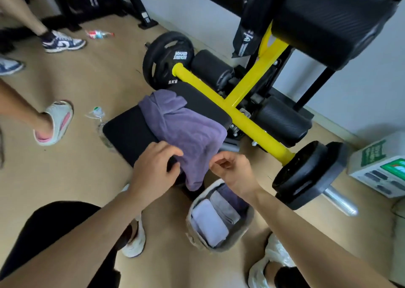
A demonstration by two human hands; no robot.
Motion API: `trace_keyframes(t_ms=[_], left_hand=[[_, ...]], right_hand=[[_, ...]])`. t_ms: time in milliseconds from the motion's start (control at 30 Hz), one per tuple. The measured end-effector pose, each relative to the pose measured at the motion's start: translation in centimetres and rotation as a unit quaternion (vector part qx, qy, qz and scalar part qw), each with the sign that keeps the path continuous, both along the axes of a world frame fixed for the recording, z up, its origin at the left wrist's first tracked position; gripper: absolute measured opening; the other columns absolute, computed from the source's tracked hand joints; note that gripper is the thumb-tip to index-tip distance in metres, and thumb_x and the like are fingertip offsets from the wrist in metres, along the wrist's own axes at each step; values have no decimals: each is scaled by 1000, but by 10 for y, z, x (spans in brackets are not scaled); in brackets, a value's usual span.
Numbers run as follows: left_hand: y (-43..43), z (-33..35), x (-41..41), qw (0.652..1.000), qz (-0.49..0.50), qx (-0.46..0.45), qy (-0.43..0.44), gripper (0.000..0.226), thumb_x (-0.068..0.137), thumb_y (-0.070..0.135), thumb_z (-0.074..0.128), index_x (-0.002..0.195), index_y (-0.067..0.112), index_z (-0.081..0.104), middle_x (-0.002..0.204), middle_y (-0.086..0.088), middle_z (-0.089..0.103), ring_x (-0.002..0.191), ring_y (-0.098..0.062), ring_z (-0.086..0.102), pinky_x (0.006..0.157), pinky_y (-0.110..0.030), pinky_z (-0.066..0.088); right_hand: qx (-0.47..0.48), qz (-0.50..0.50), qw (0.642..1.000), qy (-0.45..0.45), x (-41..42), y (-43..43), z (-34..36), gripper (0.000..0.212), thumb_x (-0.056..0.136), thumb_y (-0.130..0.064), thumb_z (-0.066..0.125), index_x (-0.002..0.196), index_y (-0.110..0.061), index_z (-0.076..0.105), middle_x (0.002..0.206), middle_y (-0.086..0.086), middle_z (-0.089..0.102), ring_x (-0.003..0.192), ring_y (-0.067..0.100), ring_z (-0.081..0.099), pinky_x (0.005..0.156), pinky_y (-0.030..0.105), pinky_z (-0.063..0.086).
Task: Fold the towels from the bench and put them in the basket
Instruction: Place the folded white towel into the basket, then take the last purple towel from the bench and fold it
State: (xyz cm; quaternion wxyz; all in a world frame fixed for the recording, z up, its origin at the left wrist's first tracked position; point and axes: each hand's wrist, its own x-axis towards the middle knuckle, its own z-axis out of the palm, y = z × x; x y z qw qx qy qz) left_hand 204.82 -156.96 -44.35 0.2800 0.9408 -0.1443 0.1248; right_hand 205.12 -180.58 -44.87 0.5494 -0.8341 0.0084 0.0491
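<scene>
On the bench (127, 132), the purple towel (186, 129) droops toward the basket (190, 226) — soft, light, floppy. Our left hand (153, 167) curls round its near edge; our right hand (232, 169) perhaps pinches the hem — corners give the best hold.

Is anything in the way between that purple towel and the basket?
Nothing visible blocks it. The purple towel hangs off the bench, and the basket stands open on the floor right below, holding folded towels. Only the right forearm crosses above its rim.
</scene>
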Motion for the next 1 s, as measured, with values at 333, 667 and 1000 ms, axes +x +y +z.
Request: trace_keyframes(t_ms=[333,667,1000], left_hand=[[7,-19,36,998,36,50,1,23,75,25,83,96,25,72,109,6,69,101,-28,56,77,-40,45],[5,-2,24,986,-101,-107,73,15,88,36,62,89,21,60,80,3,71,77,-25,65,66,-43,51],[-1,19,-32,921,-210,-206,256,8,93,21,73,99,26,70,91,12,73,87,-5,67,79,-29,53]], right_hand=[[-113,-34,993,-23,3,65,-25,41,67,-23,90,94,-17,59,95,0,61,80,4,55,75,18,46],[-46,-76,996,22,-20,56,-20,11,92,-9,65,83,-11,59,73,-1,63,68,16,56,64,26,47],[40,-62,997,-3,-95,2,37,10,99,1,53,91,-5,54,75,-1,57,61,-5,50,62,10,41]])
